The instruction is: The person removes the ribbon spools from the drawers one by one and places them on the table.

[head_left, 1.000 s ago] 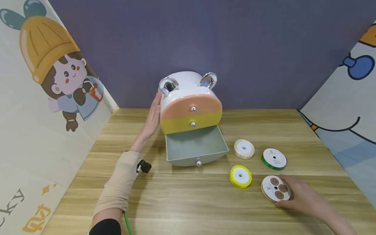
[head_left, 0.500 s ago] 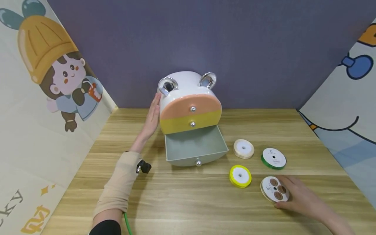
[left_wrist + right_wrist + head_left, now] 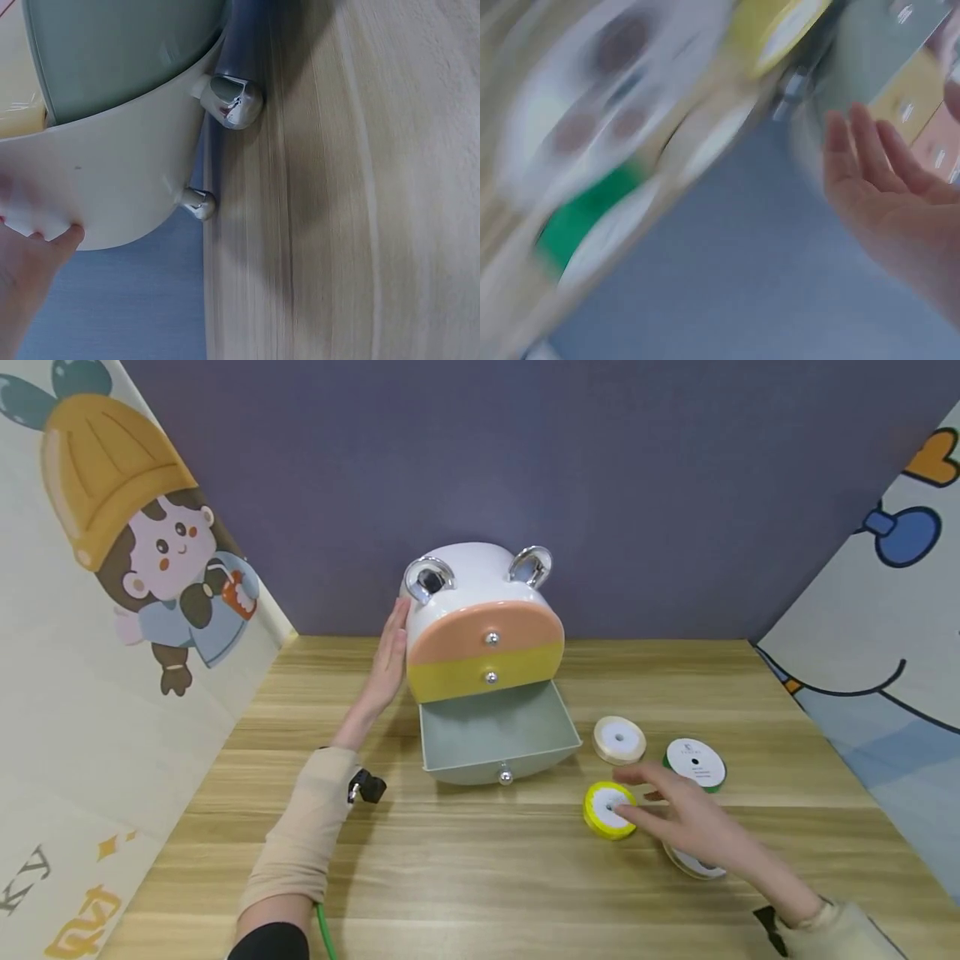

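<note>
In the head view a white drawer cabinet (image 3: 472, 572) with silver ears stands at the middle back of the table. Its green bottom drawer (image 3: 498, 731) is pulled out. My left hand (image 3: 386, 664) rests flat against the cabinet's left side; the left wrist view shows its fingertips on the white wall. My right hand (image 3: 693, 818) hovers with spread fingers at the yellow ribbon spool (image 3: 600, 814), holding nothing. It partly covers a spool with brown dots (image 3: 693, 864) and the edge of a green ribbon spool (image 3: 696, 762). A cream ribbon spool (image 3: 618, 741) lies behind the yellow one.
The wooden table (image 3: 480, 885) meets a dark blue-grey back wall (image 3: 637, 493). Printed cartoon panels stand on both sides. A green cable (image 3: 326, 931) runs by the left sleeve.
My right hand has let go of the brown-dotted spool and moved left and up to the yellow spool. My left hand stays on the cabinet.
</note>
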A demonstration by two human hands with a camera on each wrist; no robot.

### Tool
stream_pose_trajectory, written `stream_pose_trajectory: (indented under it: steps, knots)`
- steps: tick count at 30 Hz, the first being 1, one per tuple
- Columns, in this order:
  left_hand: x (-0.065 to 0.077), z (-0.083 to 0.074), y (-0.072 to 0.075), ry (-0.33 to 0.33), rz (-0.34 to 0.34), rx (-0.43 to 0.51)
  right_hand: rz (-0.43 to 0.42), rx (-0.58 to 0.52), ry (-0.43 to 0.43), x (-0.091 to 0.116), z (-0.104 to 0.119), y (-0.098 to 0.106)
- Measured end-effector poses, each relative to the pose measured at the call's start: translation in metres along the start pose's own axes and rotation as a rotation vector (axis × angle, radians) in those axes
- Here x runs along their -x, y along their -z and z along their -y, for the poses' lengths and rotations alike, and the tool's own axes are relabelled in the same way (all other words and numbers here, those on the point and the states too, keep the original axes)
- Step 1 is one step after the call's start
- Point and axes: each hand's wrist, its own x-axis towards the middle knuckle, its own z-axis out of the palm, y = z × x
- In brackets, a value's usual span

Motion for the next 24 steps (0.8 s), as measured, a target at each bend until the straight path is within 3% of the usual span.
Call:
stream_pose_trajectory:
  steps: [5,11,17,24]
  knots:
    - [0.001,0.001,0.002,-0.001,0.006,0.008,0.21,-0.352,0.032,-0.031,0.024,-0.037]
    - [0.001,-0.001,0.003,0.001,0.007,0.014,0.446,-0.702,-0.177,-0.056,0.045,-0.075]
    - [0.0,-0.001,0.002,0.024,0.02,0.01,0.448,-0.903,-0.402,-0.075,0.053,-0.096]
    - [0.002,-0.004,0.003,-0.001,0.003,0.006,0.423,-1.012,-0.523,-0.088,0.053,-0.102]
